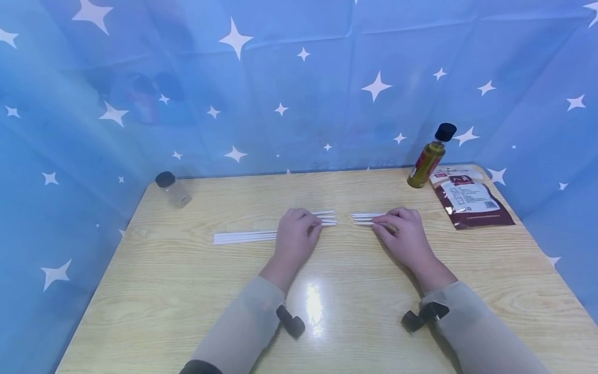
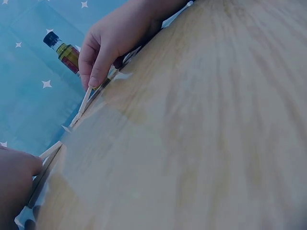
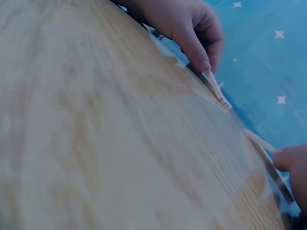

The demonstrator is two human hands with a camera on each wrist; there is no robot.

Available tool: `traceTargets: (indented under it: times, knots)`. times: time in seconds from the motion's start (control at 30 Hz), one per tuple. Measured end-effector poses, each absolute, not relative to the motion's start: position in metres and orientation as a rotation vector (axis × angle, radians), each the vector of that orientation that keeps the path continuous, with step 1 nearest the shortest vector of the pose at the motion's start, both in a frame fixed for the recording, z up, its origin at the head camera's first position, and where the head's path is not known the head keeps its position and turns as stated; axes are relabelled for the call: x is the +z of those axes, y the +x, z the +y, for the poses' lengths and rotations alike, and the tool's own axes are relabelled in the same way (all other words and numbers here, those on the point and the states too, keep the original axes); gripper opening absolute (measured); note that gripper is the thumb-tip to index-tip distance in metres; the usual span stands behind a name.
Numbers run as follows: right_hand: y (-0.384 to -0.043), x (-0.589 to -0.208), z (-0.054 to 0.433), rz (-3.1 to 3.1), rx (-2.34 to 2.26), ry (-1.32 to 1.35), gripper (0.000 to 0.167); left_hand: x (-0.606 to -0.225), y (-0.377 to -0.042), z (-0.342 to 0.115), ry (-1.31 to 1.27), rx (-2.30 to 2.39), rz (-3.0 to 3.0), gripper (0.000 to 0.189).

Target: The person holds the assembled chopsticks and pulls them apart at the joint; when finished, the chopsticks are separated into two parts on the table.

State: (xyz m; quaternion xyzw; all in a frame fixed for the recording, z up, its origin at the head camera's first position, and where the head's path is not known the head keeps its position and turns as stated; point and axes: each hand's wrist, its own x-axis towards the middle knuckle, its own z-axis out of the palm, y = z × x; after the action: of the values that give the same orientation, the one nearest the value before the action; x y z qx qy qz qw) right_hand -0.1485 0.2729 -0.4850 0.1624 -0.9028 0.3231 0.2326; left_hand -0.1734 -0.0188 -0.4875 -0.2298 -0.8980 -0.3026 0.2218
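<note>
In the head view my left hand (image 1: 296, 234) pinches thin white sticks (image 1: 329, 222) near the table's middle, their ends pointing right. Across a small gap, my right hand (image 1: 405, 236) pinches another few white sticks (image 1: 362, 215), with ends pointing left. Thumb and fingertips meet on a stick (image 3: 215, 87) in the right wrist view, where the left hand (image 3: 189, 26) shows. The right hand (image 2: 108, 45) appears likewise in the left wrist view, its stick (image 2: 85, 101) slanting to the tabletop. A flat row of white sticks (image 1: 243, 237) lies left of and partly behind my left hand.
A jar with a black lid (image 1: 174, 189) stands at the table's back left. At the back right are a bottle of yellow-green liquid (image 1: 427, 162) and a brown-and-white packet (image 1: 469, 200). A blue star-patterned cloth (image 1: 280, 83) hangs behind the wooden table (image 1: 154, 301).
</note>
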Motion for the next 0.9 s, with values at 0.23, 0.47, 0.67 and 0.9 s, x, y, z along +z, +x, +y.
traceTargets:
  times: [0.23, 0.47, 0.67, 0.9]
  knots:
    - [-0.1504, -0.4838, 0.2730, -2.511, 0.887, 0.400, 0.011, -0.4890, -0.1753, -0.0173, -0.618, -0.821, -2.491, 0.005]
    - [-0.1545, -0.4848, 0.2725, -2.539, 0.889, 0.370, 0.013, -0.4887, -0.1777, -0.0183, -0.592, -0.816, -2.467, 0.005]
    - [-0.1554, -0.4846, 0.2707, -2.564, 0.883, 0.353, 0.013, -0.4890, -0.1794, -0.0179, -0.578, -0.827, -2.487, 0.005]
    - [-0.1533, -0.4819, 0.2709, -2.593, 0.895, 0.303, 0.013, -0.4894, -0.1789, -0.0142, -0.579, -0.847, -2.461, 0.006]
